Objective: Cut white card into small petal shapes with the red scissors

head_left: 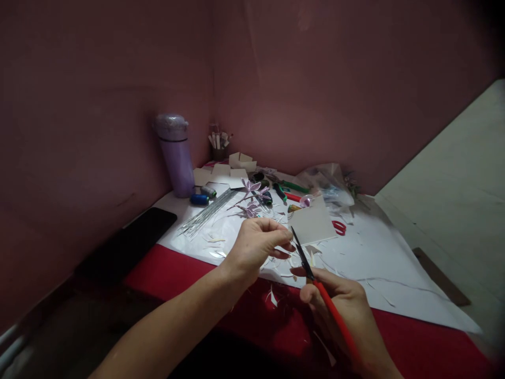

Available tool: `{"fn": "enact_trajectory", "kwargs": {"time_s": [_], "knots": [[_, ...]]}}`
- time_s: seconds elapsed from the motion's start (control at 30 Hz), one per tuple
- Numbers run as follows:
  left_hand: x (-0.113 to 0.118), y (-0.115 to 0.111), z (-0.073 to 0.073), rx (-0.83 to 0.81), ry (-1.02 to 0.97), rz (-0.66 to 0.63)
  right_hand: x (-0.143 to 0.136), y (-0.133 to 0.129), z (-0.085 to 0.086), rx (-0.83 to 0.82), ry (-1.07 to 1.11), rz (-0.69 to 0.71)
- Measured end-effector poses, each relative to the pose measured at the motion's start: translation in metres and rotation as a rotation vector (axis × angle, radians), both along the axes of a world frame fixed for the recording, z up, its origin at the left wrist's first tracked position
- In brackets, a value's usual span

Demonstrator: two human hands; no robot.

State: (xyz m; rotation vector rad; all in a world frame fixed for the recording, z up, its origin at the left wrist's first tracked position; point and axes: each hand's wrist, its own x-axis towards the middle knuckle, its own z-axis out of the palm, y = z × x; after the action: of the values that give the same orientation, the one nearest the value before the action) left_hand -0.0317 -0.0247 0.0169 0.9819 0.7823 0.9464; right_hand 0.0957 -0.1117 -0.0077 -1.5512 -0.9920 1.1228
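Over the table [158, 268], the left hand [252, 243] is pinching (I can't tell what) beside red-handled scissors [332, 309] the right hand [349, 300] is gripping.

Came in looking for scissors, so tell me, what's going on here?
A person's right hand holds red-handled scissors, tips beside the left hand, which is closed in a pinch; anything in that pinch is too small to make out. Beyond the hands, light purple flowers and a bundle of thin wires lie on a white sheet, with pale scraps scattered about.
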Motion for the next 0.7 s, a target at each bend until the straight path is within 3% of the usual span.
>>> {"fn": "enact_trajectory", "kwargs": {"time_s": [0.23, 0.33, 0.7], "knots": [[-0.0015, 0.0031, -0.0006, 0.002, -0.011, -0.026, 0.0109, -0.0016, -0.0046, 0.19, -0.256, 0.169], [-0.002, 0.0032, 0.0015, 0.0, -0.001, -0.028, 0.0116, -0.0025, -0.0065, 0.21, -0.233, 0.215], [-0.0034, 0.002, 0.0026, 0.015, 0.048, -0.105, 0.0089, -0.0027, -0.0045, 0.191, -0.094, 0.153]]}}
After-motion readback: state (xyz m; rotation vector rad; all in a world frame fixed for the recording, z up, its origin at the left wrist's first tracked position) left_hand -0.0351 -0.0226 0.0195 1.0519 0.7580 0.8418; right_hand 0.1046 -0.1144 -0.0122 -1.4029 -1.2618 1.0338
